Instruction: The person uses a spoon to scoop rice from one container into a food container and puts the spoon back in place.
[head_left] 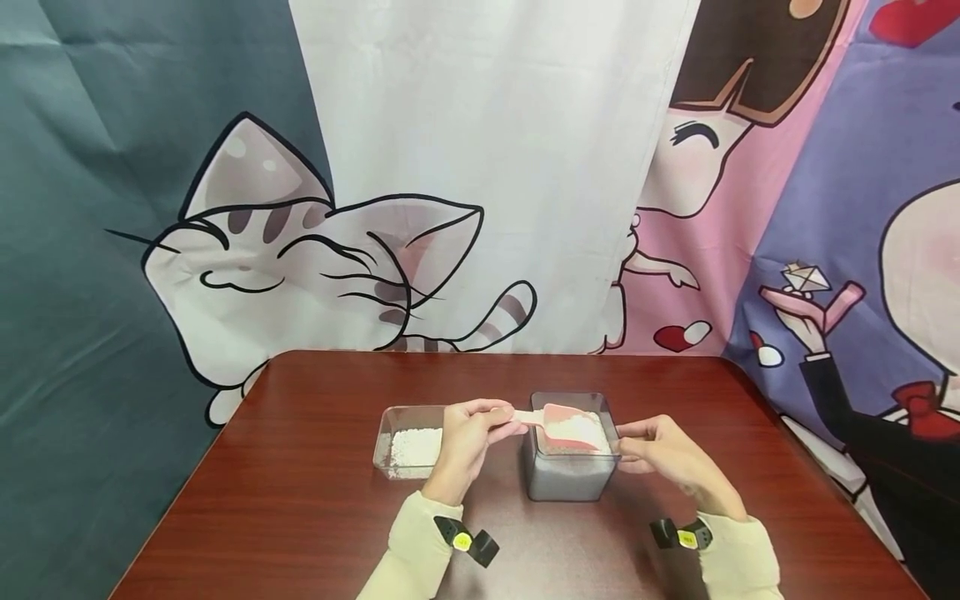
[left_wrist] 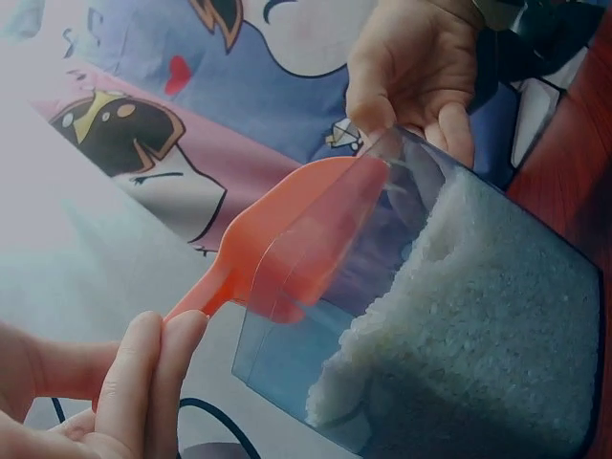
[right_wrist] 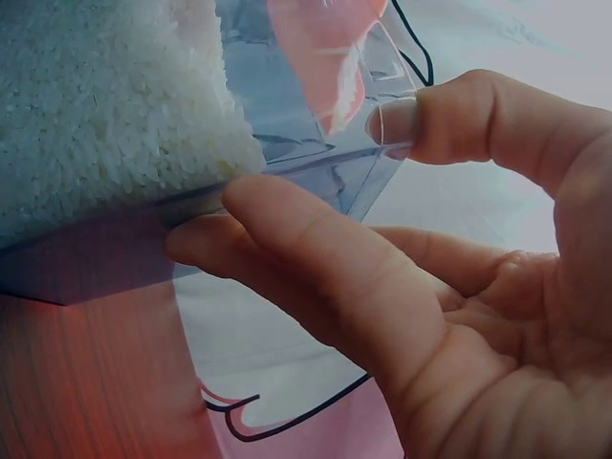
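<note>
My left hand (head_left: 474, 437) pinches the handle of a pink scoop (head_left: 568, 429). The scoop's blade reaches over the rim into a clear, grey-tinted deep container (head_left: 570, 479), with some white rice on the blade. Rice (left_wrist: 497, 306) fills much of this container, its surface sloping in the left wrist view. My right hand (head_left: 667, 454) grips the container's right wall: in the right wrist view the thumb (right_wrist: 459, 120) hooks over the rim and the fingers (right_wrist: 316, 249) lie along the outside.
To the left, partly behind my left hand, a shallower clear container (head_left: 382, 454) holds some rice. Everything stands on a reddish-brown table (head_left: 300, 500). Behind its far edge hangs a cloth backdrop (head_left: 495, 125) with cartoon figures.
</note>
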The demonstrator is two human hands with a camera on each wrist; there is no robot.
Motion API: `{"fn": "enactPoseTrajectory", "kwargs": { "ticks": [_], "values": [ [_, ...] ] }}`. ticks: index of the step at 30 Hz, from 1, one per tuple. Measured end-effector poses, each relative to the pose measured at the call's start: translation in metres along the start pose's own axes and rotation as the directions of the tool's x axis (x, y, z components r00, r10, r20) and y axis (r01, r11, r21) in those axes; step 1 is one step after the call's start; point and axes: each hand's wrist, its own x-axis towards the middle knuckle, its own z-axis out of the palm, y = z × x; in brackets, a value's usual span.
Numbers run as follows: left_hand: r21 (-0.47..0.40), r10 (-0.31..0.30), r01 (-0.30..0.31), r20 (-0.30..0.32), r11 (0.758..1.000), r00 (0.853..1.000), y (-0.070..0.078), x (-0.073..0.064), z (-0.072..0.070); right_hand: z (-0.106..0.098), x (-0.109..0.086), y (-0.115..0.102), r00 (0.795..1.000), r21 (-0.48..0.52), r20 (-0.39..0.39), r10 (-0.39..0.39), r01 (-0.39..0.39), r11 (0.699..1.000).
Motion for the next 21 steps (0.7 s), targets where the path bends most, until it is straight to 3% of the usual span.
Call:
{"fn": "enactPoseTrajectory", "kwargs": {
  "ticks": [12, 21],
  "values": [
    [-0.067, -0.012, 0.010, -0.020, 0.998, 1.000, 0.0030, 0.0021, -0.0068, 0.0000, -0.0009, -0.0019, 0.999, -0.012, -0.030, 0.023, -0.023, 1.000],
    [-0.084, 0.018, -0.019, -0.017, 0.996, 1.000, 0.0094, -0.0010, -0.0064, 0.0002, -0.0005, 0.0011, 1.000, -0.002, -0.018, 0.015, -0.015, 1.000]
  ]
}}
